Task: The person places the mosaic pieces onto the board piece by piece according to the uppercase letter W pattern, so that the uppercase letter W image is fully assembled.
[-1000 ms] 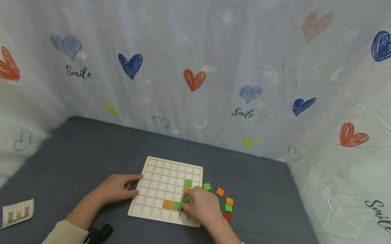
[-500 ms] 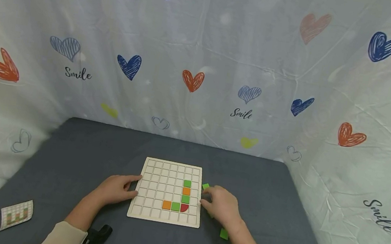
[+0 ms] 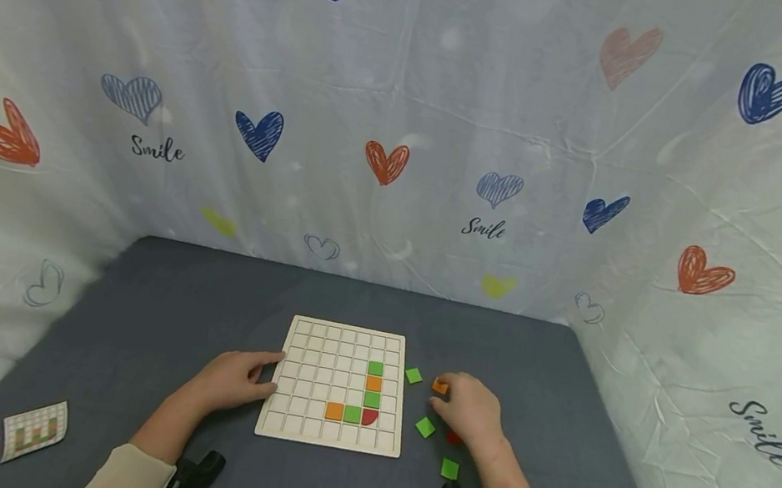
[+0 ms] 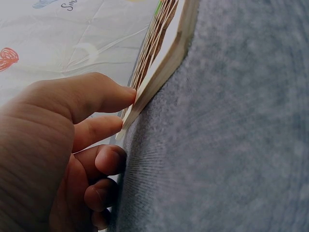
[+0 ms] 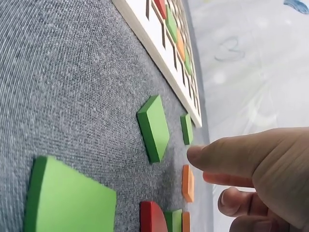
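Observation:
A pale wooden grid board (image 3: pixel 309 384) lies on the grey table. In its cells sit an orange tile (image 3: pixel 334 411), several green tiles (image 3: pixel 352 414) and a red quarter-round tile (image 3: pixel 369 417). My left hand (image 3: pixel 230 376) rests at the board's left edge, thumb and a fingertip touching its side in the left wrist view. To the right of the board, my right hand (image 3: pixel 468 412) is over the loose tiles, its fingertips right at an orange tile (image 5: pixel 188 183). The right wrist view shows thumb and forefinger extended close above that tile, other fingers curled.
Loose green tiles (image 3: pixel 425 427) lie right of the board, with a red piece (image 5: pixel 152 217) and another orange tile (image 5: pixel 186 222) partly hidden by the right hand. A printed pattern card (image 3: pixel 34 431) lies front left. A heart-printed curtain (image 3: pixel 411 112) hangs behind the table.
My right hand has left the board, moving right past its edge to the loose tiles. The red tile on the board and loose green ones are now uncovered. My left hand stays put.

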A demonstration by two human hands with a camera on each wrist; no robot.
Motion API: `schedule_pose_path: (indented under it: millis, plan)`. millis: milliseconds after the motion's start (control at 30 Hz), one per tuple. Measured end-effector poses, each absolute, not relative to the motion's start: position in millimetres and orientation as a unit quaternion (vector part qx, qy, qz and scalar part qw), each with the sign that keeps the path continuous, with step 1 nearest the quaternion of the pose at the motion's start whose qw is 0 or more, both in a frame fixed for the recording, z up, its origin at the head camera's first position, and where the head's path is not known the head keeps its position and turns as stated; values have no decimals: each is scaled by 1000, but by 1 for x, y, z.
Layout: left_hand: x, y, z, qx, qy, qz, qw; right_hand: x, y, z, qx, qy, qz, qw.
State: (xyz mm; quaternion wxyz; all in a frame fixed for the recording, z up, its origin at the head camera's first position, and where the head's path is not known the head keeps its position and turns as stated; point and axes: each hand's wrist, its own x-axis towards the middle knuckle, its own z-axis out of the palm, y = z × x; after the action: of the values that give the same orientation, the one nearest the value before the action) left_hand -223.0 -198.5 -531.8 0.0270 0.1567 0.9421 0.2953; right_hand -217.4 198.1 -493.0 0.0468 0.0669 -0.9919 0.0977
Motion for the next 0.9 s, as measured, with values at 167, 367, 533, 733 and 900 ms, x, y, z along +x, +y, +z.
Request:
schedule_pose_path:
  millis: [167,367,533,733,900]
  plan:
    - [-223,-198,-531,156,941,298,27,-217,202,-492,64,-992,103,39]
    - [-224,-198,-532,155,941,300,31,-214,203,-493,69,-992,106,14]
    - [-224,-198,-533,154,941,300,30,-206,203,-492,91,-988,127,-11]
    - [-224,-198,-533,157,942,295,27,-196,203,-492,124,-982,140,-38]
    - [-224,-198,-532,157,942,294,30,-194,199,-495,140,-983,116,-17]
